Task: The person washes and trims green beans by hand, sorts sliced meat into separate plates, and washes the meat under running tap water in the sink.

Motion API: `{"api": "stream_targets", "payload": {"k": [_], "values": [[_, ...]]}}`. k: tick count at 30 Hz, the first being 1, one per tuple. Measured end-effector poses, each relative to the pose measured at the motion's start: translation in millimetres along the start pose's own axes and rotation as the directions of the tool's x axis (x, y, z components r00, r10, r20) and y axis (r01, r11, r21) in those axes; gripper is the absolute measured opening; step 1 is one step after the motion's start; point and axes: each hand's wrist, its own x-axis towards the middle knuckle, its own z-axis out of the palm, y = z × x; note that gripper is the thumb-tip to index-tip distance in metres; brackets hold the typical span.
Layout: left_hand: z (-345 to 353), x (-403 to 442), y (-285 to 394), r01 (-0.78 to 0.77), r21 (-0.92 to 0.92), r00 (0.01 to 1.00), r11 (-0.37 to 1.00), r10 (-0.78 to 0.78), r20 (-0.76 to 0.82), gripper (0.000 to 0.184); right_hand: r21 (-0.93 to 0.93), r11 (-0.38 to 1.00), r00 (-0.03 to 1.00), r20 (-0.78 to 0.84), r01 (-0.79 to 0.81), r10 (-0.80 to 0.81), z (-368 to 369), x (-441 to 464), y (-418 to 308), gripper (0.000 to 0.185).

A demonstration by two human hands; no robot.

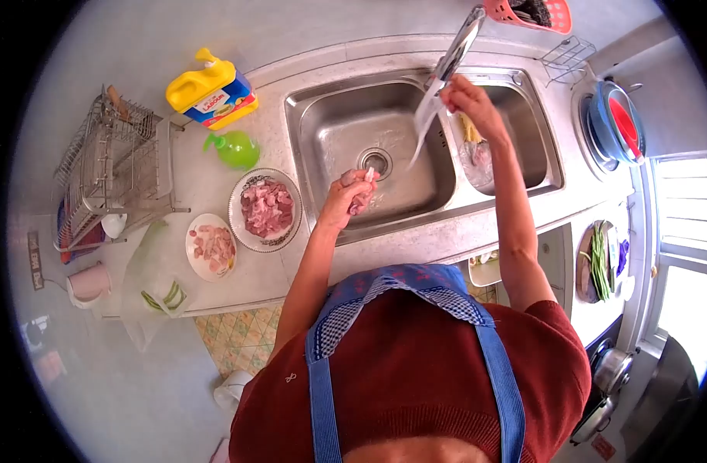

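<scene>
My left hand (350, 199) is closed around a piece of raw pink meat (361, 202) over the large sink basin (330, 123), left of the drain. My right hand (467, 102) is closed beside the tap (461, 46), over the divider between the basins. A pale, blade-like shape, apparently a knife (427, 109), extends down from it under the spout, with water running off. The handle is hidden in my fist. Left of the sink stand a patterned bowl of meat pieces (234, 208) and a white plate of smaller meat pieces (190, 255).
A yellow jug (214, 92) and green pump bottle (236, 150) stand at the back left, near a wire dish rack (122, 162). The small basin (527, 147) holds a plastic bag (477, 163). Basins (600, 123) and green vegetables (599, 262) lie at right.
</scene>
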Motion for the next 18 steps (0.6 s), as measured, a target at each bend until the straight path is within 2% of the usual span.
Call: {"api": "stream_targets", "payload": {"k": [1,3,6,8,9,10,11,13,15,16,18], "values": [[0.3,0.1,-0.4,0.008,-0.006,0.999,1.0,-0.008,-0.035,0.021,-0.004,0.999,0.997,-0.063,-0.043,0.042,1.0,-1.4,17.8,0.024],[-2.6,2.2,-4.9,0.023,0.003,0.999,1.0,-0.023,-0.03,0.021,0.021,0.986,0.986,0.019,-0.167,0.167,22.6,-0.5,31.0,0.023],[-6.0,9.2,-9.4,0.05,0.016,0.999,0.999,-0.05,-0.017,0.02,0.099,0.971,0.976,0.043,-0.217,0.214,65.8,7.7,35.4,0.023],[-1.9,11.8,-11.1,0.071,0.013,0.997,0.997,-0.071,-0.008,0.02,-0.264,0.925,0.914,0.231,-0.272,0.335,74.8,13.1,43.8,0.024],[1.8,11.9,-10.1,0.058,0.035,0.998,0.998,-0.057,-0.034,0.02,-0.263,0.924,0.911,0.234,-0.278,0.341,73.4,9.8,41.5,0.024],[4.5,11.9,-8.3,0.043,0.056,0.997,0.997,-0.039,-0.063,0.021,-0.752,0.644,0.958,0.056,-0.144,0.28,70.6,6.9,38.7,0.027],[6.5,11.2,-6.4,0.043,0.046,0.996,0.998,-0.039,-0.078,0.021,-0.99,0.126,0.992,-0.042,-0.058,0.122,70.2,4.5,34.8,0.03],[7.3,9.6,-3.5,0.016,0.019,1.0,1.0,-0.016,-0.007,0.022,-0.996,0.031,0.976,-0.084,-0.079,-0.2,24.7,22.0,70.3,0.034],[8.8,9.7,-5.1,0.016,0.017,0.999,1.0,-0.016,-0.029,0.024,-0.962,0.007,0.951,-0.269,-0.272,-0.15,0.8,33.3,77.1,0.028],[12.3,9.7,-4.4,0.031,0.026,0.998,0.999,-0.029,-0.048,0.022,-0.964,0.009,0.953,-0.264,-0.266,-0.15,-10.8,39.5,82.7,0.028],[15.4,13.1,-0.3,0.036,0.043,0.998,0.998,-0.034,-0.06,0.021,-0.986,0.126,0.982,-0.09,-0.112,0.163,-33.1,53.3,100.7,0.025]]}}
